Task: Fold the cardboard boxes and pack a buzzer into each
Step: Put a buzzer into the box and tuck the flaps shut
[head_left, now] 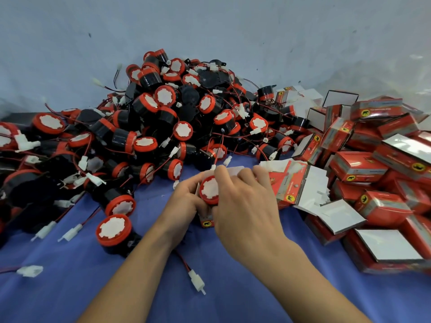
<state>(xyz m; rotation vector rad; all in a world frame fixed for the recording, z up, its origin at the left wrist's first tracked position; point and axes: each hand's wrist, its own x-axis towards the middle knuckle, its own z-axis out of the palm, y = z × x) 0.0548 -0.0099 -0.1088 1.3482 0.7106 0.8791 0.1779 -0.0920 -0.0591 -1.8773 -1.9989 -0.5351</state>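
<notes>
Sprawling across the blue cloth (233, 287), a big heap of red-and-black buzzers (163, 113) fills the left and middle. Folded red boxes (373, 164) pile up on the right, with flat blanks (298, 183) just beside them. Dead centre, the left hand (184, 201) grips a small box (206, 223), and the right hand (245, 206) curls round the buzzer (210, 190) at its open mouth.

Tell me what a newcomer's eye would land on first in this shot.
First, the big heap of buzzers, black with red-and-white faces and trailing wires, piled across the left and middle. Next, the tumbled red boxes along the right edge. At the centre, over the blue cloth, the left hand holds a small box while the right hand grips a buzzer at its mouth.
</notes>
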